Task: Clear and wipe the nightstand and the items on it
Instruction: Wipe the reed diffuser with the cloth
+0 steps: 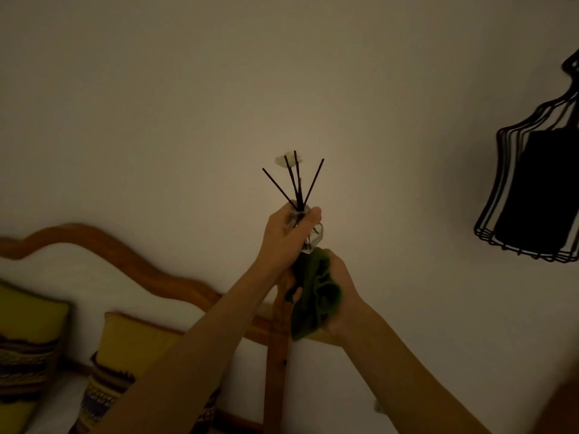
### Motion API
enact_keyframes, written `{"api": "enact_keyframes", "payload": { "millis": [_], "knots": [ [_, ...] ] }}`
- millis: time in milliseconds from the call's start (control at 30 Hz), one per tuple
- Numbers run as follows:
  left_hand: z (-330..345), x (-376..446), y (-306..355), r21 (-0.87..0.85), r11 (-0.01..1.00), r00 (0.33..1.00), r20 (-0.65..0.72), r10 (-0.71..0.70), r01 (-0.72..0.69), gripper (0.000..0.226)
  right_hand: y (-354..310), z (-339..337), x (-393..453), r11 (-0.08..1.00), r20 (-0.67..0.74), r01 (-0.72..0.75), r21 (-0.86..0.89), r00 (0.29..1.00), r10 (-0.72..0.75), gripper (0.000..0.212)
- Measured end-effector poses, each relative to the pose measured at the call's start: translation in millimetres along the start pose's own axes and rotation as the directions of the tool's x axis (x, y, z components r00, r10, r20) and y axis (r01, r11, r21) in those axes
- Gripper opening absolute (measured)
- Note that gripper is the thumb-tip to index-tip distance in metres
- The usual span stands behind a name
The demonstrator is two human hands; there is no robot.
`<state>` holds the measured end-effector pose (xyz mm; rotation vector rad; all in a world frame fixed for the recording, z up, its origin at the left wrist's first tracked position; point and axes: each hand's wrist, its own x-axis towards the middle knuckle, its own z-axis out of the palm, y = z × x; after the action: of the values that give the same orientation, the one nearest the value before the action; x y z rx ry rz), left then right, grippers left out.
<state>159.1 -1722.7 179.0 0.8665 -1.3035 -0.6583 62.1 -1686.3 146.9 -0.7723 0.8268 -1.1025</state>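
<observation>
My left hand (286,234) grips a small clear glass reed diffuser bottle (315,238), held up in front of the wall. Several thin black reeds (296,183) fan upward out of its neck, and a pale flower-shaped piece (282,160) sits behind their tips. Just below the bottle, my right hand (343,296) holds a crumpled dark green cloth (315,292), whose upper edge touches the bottle's base. The nightstand is out of view.
A curved wooden headboard (131,261) with a post (275,371) runs along the lower left. Yellow patterned pillows (125,355) lean against it. A black wire-cage lamp (535,189) hangs at the right edge. A plain wall fills the background.
</observation>
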Motion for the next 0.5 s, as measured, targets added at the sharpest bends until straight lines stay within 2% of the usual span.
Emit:
{"api": "enact_keyframes", "payload": {
  "millis": [67,167,267,333,433,500],
  "knots": [
    [-13,1,-8,-0.018,0.999,0.998,-0.04,-0.04,0.04,0.029,7,3,5,1.0,-0.054,0.008,-0.012,0.999,-0.009,0.044],
    [-27,-9,-22,-0.111,0.986,0.992,-0.026,-0.125,0.121,0.024,10,9,9,0.999,-0.06,0.032,0.019,0.998,-0.031,0.032],
    [-34,-24,-38,-0.075,0.993,0.995,-0.027,-0.098,0.096,0.03,17,18,17,0.998,-0.047,-0.007,0.057,0.999,0.009,0.043],
    [-45,-31,-45,-0.054,0.992,0.989,-0.092,-0.118,0.113,0.032,35,24,21,0.997,-0.067,-0.067,-0.024,0.996,0.065,0.044],
    [-76,-40,-54,-0.008,0.99,0.972,-0.192,-0.138,0.139,0.031,71,28,24,0.978,0.018,-0.183,-0.099,0.982,0.186,0.034],
    [-102,-54,-68,0.027,0.984,0.96,-0.226,-0.165,0.175,0.026,93,32,28,0.972,0.048,-0.178,-0.15,0.981,0.188,0.031]
  ]
}}
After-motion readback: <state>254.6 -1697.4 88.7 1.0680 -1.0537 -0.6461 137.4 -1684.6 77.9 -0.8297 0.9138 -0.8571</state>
